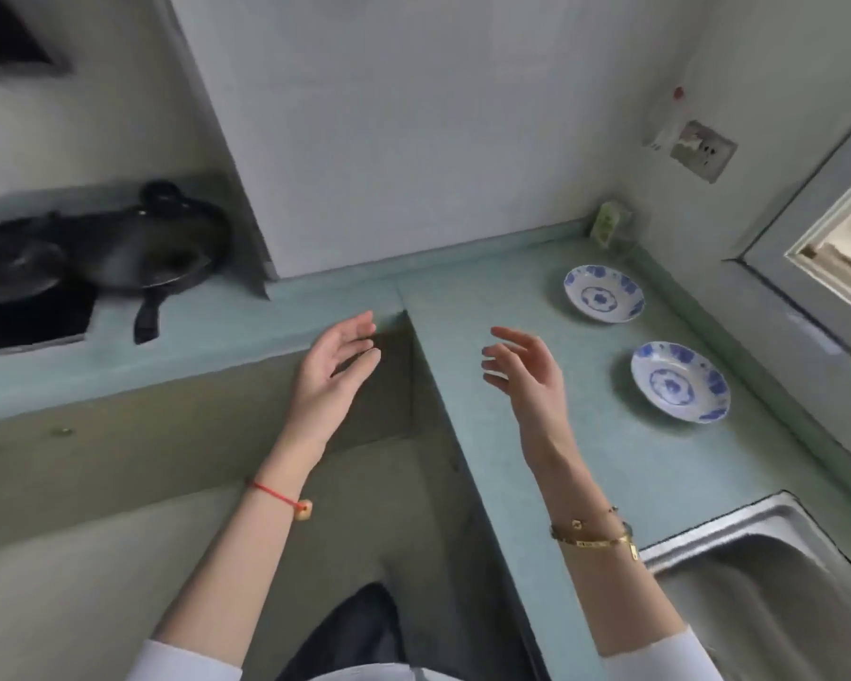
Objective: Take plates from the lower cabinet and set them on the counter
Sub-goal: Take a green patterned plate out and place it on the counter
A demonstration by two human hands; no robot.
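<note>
Two white plates with blue flower patterns rest on the pale green counter (502, 435): the far plate (604, 292) near the back wall, the near plate (679, 381) closer to the sink. My left hand (336, 371) hovers open, palm up, over the inner corner of the counter. My right hand (524, 366) hangs open above the counter, left of the near plate, fingers spread and holding nothing. The lower cabinet fronts (168, 459) show below the counter edge; no door is visibly open.
A black frying pan (168, 253) and lids sit on the stove at the left. A steel sink (767, 597) lies at the lower right. A small green box (608, 222) stands in the back corner, with a wall socket (703, 149) above it.
</note>
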